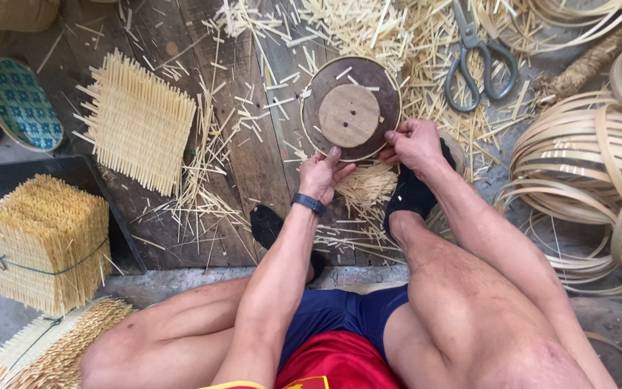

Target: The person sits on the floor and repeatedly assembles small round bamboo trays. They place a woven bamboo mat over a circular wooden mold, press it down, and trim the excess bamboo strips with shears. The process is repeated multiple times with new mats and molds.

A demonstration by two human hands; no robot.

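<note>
Here both hands grip the round disc [350, 108] at its near rim: left hand [322, 175] and right hand [413, 142] with fingers curled; fingertips underneath are hidden. Scissors [478, 61] lie far right.

A: What sort of place is this?

B: A basket-weaving workshop, worked at floor level. The landmark is a round wooden mould [350, 108] lying on dark, worn floor planks [253, 158].

A: What shows that?

B: All around the mould lie pale cut bamboo slivers [368, 29]. Just to its right rest large metal shears [478, 61]. Further right, coils of flat bamboo strip [577, 166] are heaped together. Left of the mould lies a square woven mat [138, 122] with loose ends sticking out. Far to the lower left, a stack of such mats [37, 241] is tied with cord, beside another bundle [52, 346]. At the far left edge sits a finished round tray [23, 104] with a green patterned base.
</note>
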